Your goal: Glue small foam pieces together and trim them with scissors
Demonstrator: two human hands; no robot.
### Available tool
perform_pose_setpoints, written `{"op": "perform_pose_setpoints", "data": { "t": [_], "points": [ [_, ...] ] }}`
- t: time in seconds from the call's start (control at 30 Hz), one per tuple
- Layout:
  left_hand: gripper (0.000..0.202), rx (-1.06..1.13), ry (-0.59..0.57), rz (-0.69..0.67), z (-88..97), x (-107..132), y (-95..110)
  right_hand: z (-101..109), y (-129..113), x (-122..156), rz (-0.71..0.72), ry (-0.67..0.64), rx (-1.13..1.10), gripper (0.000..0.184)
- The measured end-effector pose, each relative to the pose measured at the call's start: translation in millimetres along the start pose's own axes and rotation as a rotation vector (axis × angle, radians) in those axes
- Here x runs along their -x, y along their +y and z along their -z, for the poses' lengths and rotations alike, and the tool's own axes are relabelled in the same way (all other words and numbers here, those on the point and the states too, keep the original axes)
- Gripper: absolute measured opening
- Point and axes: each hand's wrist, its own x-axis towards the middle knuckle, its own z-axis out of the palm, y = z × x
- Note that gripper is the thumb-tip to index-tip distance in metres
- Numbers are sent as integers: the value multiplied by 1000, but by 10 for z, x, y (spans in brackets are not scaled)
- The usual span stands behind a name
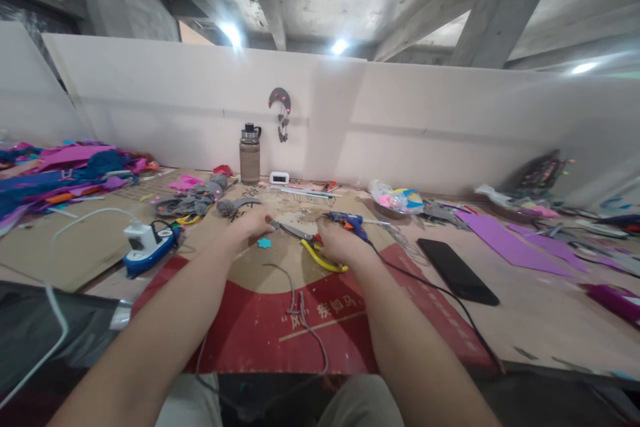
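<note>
My left hand (254, 223) is above the cardboard, its fingers pinched together near the scissor tips; a small dark bit shows at the fingertips, too small to name. My right hand (336, 241) is closed on a pair of scissors (299, 231) with yellow handles, whose blades point left toward my left hand. Just below my left fingers lies a small blue flower-shaped piece (264, 243). A blue glue gun (350, 220) rests right behind my right hand. On the red and tan cardboard (240, 327), a grey cord (291, 287) runs loosely toward the front edge.
A bottle (250, 159) and a small white clock (279, 178) stand by the partition. Grey felt pieces (193, 202) and a blue power strip (150, 253) lie left. Right are a black phone (457, 270), purple sheets (510, 243) and a dark cable (435, 287).
</note>
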Motion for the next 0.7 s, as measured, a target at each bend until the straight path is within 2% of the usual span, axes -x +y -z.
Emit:
{"op": "perform_pose_setpoints", "data": {
  "t": [0.27, 0.47, 0.53, 0.6, 0.67, 0.7],
  "points": [
    [19, 88, 13, 78, 26, -4, 44, -75, -57, -34, -42, 1, 21, 48],
    [12, 414, 17, 90, 85, 7, 154, -88, -83, -78, -69, 129, -113, 31],
    [12, 546, 22, 88, 105, 17, 213, -65, -83, -97, -91, 207, -218, 31],
    [10, 658, 36, 77, 125, 33, 266, -41, -96, -113, -87, 328, -443, 36],
    [6, 772, 50, 62, 145, 50, 298, -26, -136, -112, -25, 420, -667, 36],
    [6, 916, 61, 67, 154, 58, 306, -25, -166, -103, 12, 442, -734, 35]
  ]
}}
